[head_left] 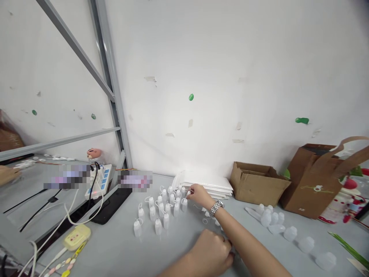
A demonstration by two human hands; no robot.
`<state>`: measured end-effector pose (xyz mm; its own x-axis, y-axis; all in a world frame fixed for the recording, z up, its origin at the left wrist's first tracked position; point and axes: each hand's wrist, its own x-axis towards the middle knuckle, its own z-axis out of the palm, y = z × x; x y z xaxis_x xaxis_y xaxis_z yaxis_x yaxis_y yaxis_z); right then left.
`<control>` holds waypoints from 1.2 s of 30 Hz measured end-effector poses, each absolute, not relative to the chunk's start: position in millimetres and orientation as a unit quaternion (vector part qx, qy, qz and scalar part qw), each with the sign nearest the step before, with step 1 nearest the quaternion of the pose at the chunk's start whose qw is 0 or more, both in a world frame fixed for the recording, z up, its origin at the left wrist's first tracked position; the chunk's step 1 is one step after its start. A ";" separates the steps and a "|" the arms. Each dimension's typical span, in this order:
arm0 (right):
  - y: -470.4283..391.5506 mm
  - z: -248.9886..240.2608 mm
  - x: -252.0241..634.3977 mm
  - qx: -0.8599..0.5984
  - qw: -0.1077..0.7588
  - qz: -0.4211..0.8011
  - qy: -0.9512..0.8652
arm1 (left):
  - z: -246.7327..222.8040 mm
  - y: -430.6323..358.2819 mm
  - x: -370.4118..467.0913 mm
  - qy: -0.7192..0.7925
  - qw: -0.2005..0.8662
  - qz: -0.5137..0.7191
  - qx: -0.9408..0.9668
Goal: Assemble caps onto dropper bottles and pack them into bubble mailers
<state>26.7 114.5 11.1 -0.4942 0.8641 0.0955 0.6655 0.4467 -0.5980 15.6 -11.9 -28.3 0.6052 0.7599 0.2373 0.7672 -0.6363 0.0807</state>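
Several small white plastic bottles point(152, 212) with looped cap straps stand upright in a loose group on the grey table. At the back right of this group, my right hand point(198, 194), with a metal watch point(216, 207) on its wrist, pinches a small white bottle point(188, 194) by its top. Nearer to me is my left hand point(213, 250), its fingers curled beside my right forearm; what they hold, if anything, is hidden. Small white caps with loops point(206, 213) lie beyond it, partly covered by my right arm.
Loose translucent bottle bodies point(290, 233) lie on the right. Behind are white flat packs point(207, 181), an open cardboard box point(256, 188) and a brown paper bag point(313, 184). A power strip point(99, 181), cables and a yellow case point(77, 237) occupy the left. Another person's hand point(8, 175) shows far left.
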 end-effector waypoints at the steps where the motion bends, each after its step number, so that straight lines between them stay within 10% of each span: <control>1: 114.9 8.2 25.6 -0.461 0.192 0.248 -0.830 | -28.9 -11.8 15.9 -0.427 0.014 -0.126 -0.896; 24: 55.7 -12.3 206.0 -0.514 0.292 0.021 -0.806 | -2.2 -9.3 8.5 -0.601 -0.022 -0.186 -0.777; 36: 39.7 -30.1 277.3 -0.549 0.105 -0.318 -0.766 | -1.5 4.0 -11.0 -0.685 -0.086 -0.112 -0.714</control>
